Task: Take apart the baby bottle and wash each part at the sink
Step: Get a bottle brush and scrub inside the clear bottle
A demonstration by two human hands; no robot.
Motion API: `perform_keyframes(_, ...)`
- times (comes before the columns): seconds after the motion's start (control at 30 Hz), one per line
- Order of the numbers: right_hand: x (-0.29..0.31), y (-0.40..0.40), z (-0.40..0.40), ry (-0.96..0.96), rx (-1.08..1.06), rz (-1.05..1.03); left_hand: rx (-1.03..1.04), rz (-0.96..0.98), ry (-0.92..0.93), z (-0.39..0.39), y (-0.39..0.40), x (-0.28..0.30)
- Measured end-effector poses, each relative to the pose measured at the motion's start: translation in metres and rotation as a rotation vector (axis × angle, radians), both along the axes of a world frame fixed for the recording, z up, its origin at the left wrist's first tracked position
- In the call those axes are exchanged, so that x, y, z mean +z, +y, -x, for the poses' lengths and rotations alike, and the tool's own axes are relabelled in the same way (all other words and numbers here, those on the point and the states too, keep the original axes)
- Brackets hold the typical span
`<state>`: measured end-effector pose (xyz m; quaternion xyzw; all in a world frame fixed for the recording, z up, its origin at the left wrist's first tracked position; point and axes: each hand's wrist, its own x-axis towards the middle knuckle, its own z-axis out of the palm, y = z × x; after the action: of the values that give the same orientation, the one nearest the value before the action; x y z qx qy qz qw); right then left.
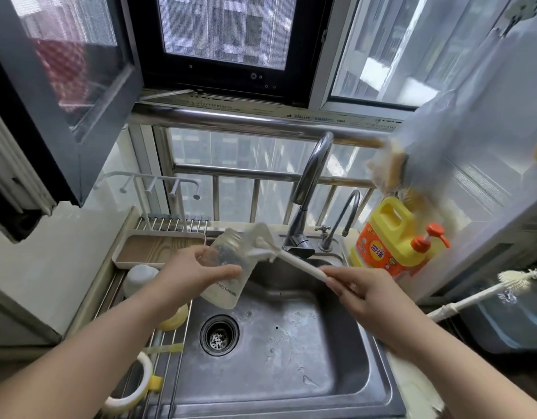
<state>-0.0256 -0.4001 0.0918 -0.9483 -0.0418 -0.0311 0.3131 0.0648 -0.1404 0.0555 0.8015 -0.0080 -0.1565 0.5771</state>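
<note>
Stainless sink [337, 352]: basin wet, drain near its left side, no water visibly running from the tall faucet [309, 182] at the back edge. Yellow dish soap jug [394, 237] with orange pump stands at the back right corner. Wire drying rack [167, 358] spans the sink's left edge; on it lie a white cap [139, 278], a yellowish nipple-like part [175, 319] partly hidden by the forearm, and a white-and-yellow collar ring [140, 385].

Clear bottle body [223, 267]: held over the basin's back left area, tilted, mouth up and away. Left hand [191, 275] wraps its middle, thumb across the front. Right hand [364, 293] pinches the white handle of the sponge brush [261, 241], whose head sits at the bottle mouth; blurred, so cannot tell if it is inside yet.

Risk, judged: wet plastic, one-handed grip; a hard push of the brush could twist the bottle loose into the basin, or spray suds.
</note>
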Motion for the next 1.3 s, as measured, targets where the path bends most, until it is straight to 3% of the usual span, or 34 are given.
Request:
perform_keyframes(0.13, -0.001, -0.001, -0.016, 0.007, 0.008, -0.057, -0.051, 0.134, 0.098, -0.006, 0.002, 0.006)
perform_keyframes(0.27, -0.01, -0.026, -0.017, 0.051, -0.038, 0.023, -0.04, 0.179, 0.097, -0.007, 0.009, 0.004)
perform_keyframes(0.47, -0.011, -0.015, -0.031, 0.086, -0.04, -0.093, -0.073, 0.261, 0.13, -0.006, 0.0, 0.007)
perform_keyframes(0.63, -0.008, -0.029, -0.028, 0.161, -0.068, -0.039, -0.037, 0.286, 0.099, -0.004, 0.004, 0.006)
perform_keyframes(0.77, -0.006, -0.005, -0.041, 0.12, -0.095, -0.065, -0.045, 0.279, 0.105, -0.003, -0.005, 0.009)
perform_keyframes(1.0, 0.0, 0.0, -0.044, 0.14, -0.141, 0.061, -0.101, 0.366, 0.151, 0.007, -0.01, 0.009)
perform_keyframes(1.2, 0.0, -0.002, -0.039, 0.212, 0.031, -0.226, -0.073, 0.367, 0.152, 0.01, -0.014, 0.011)
perform_keyframes(1.3, 0.0, -0.003, -0.037, 0.231, 0.085, -0.252, -0.073, 0.4, 0.161, 0.01, -0.014, 0.013)
